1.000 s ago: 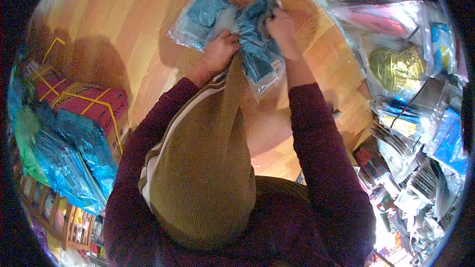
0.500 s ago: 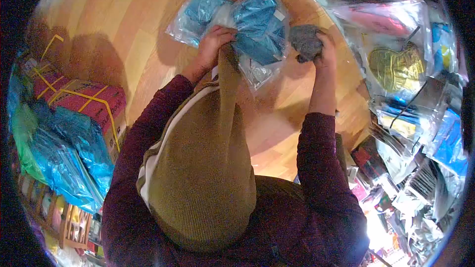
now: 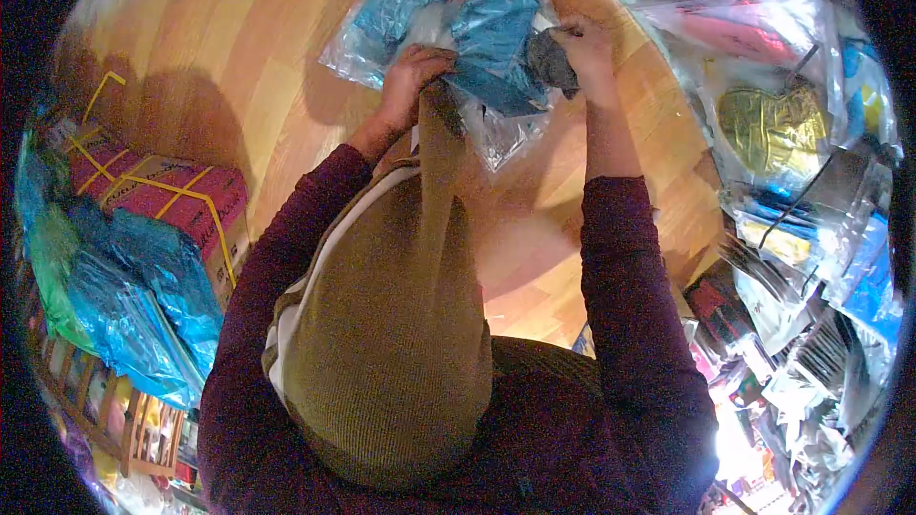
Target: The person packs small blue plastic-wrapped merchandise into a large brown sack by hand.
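One grey wad; at least two blue packets; one strapped box.

Open wooden floor left of the left hand, strapped pink box and blue plastic bags bounding it, brown-clad leg blocking the near middle, right hand with dark grey bundle barring the right of the blue packets, floor strip before piled packages

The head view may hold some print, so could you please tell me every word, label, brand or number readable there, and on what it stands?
None can be quoted with certainty.
Pink yellow-strapped carton: printed lettering, too blurred to read.
Plastic packets at right: any print too small or blurred.
Blue plastic-wrapped bundle: no readable text.
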`<state>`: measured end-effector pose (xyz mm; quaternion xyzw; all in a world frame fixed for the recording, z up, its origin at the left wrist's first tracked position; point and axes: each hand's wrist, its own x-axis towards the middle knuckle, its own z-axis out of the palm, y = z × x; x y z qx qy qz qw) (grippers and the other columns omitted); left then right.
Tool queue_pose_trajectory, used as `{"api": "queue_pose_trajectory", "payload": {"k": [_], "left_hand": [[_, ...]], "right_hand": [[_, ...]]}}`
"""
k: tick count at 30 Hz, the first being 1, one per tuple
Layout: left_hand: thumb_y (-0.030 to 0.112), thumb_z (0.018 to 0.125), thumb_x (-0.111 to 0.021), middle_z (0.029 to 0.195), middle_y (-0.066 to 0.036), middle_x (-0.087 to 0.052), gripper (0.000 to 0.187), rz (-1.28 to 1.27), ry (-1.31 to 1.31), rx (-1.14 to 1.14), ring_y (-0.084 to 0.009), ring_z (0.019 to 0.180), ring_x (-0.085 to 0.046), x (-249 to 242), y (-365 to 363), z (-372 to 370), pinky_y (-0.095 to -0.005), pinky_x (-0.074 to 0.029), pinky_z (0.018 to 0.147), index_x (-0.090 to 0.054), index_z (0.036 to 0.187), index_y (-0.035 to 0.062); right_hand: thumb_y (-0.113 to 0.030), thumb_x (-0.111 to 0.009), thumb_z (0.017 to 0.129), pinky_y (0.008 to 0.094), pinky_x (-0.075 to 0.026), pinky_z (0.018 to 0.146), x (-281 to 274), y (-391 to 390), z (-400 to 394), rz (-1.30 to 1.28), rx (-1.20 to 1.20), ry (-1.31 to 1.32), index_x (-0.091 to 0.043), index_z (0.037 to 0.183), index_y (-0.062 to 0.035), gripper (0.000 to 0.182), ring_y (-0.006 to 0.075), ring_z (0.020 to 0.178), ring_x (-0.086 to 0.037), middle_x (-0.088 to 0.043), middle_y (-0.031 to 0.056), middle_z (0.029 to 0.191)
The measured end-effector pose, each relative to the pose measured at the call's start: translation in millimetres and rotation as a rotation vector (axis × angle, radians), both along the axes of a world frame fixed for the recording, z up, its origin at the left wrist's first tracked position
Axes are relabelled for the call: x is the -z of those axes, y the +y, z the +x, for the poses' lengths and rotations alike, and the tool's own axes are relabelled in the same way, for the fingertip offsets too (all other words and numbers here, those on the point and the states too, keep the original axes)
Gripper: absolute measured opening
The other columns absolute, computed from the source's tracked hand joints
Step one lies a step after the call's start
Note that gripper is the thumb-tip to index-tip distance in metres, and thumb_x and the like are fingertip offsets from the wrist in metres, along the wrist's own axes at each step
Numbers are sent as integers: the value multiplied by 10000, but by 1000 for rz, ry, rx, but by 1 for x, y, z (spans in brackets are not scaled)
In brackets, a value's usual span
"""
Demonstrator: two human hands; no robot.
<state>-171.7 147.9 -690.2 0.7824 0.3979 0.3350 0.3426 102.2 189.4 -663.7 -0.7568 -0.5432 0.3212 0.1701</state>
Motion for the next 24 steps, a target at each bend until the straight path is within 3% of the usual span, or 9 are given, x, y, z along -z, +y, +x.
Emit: {"api": "queue_pose_trajectory", "payload": {"k": [3, 5, 9, 11, 16, 18, 19, 21, 24], "left_hand": [[47, 612, -549, 992, -86, -590, 225, -22, 11, -9, -301, 915, -523, -1, 2, 0, -338, -418, 791, -590, 832, 76], [21, 616, -549, 978, -91, -593, 236, -241, -144, -50, -304, 912, -525, -5, 3, 2, -346, -417, 793, -588, 842, 76], [1, 629, -553, 967, -98, -594, 237, -216, -104, -88, -304, 910, -526, 2, 5, 3, -356, -417, 795, -588, 851, 75], [6, 642, -561, 938, -103, -595, 221, -138, -25, -87, -302, 901, -527, -9, 9, 4, -360, -419, 793, -586, 850, 76], [83, 647, -585, 874, -136, -587, 194, -283, 113, -187, -336, 847, -526, -31, 13, 9, -389, -424, 745, -580, 840, 63], [116, 651, -592, 854, -156, -580, 201, -333, 201, -194, -352, 827, -524, -32, 15, 11, -402, -425, 725, -577, 842, 55], [144, 656, -594, 832, -175, -576, 208, -304, 195, -191, -367, 805, -527, -29, 18, 11, -413, -426, 700, -575, 839, 46], [172, 660, -596, 811, -194, -572, 222, -276, 192, -187, -382, 783, -529, -29, 24, 13, -425, -427, 676, -574, 836, 38], [192, 674, -597, 778, -206, -571, 218, -341, 259, -161, -389, 748, -541, -35, 34, 21, -430, -435, 654, -577, 815, 27]], "right_hand": [[-235, -640, 643, 322, -454, 689, -10, -5, 5, 15, 12, 93, -620, 872, -32, 306, 229, 745, -596, -623, 118, 783], [-192, -628, 649, 296, -444, 691, -23, -11, 10, 25, -16, 321, -618, 814, -34, 229, 181, 743, -581, -619, 87, 775], [-69, -587, 681, 245, -401, 636, -34, -39, 25, 40, -50, 482, -560, 717, -30, 59, 112, 675, -510, -557, 16, 715], [-40, -577, 641, 258, -420, 725, -37, -56, 32, -118, -132, 718, -572, 707, -43, 66, 160, 801, -556, -617, 51, 846], [-13, -577, 603, 283, -436, 780, -54, -82, -4, 29, -352, 652, -568, 722, -43, 123, 213, 881, -560, -599, 93, 961], [-5, -597, 580, 313, -437, 809, -51, -94, -10, -54, -455, 466, -575, 843, -51, 268, 252, 937, -546, -586, 112, 1001], [-5, -597, 580, 313, -437, 809, -50, -99, -12, -53, -452, 468, -575, 843, -51, 268, 252, 937, -546, -586, 112, 1001], [-27, -616, 595, 307, -412, 813, -49, -108, -15, -38, -373, 352, -513, 1027, -51, 445, 223, 953, -524, -553, 111, 1008], [-37, -657, 566, 317, -414, 822, -51, -113, -15, 72, -332, 327, -455, 1139, -77, 609, 239, 952, -524, -537, 120, 1027]]}}
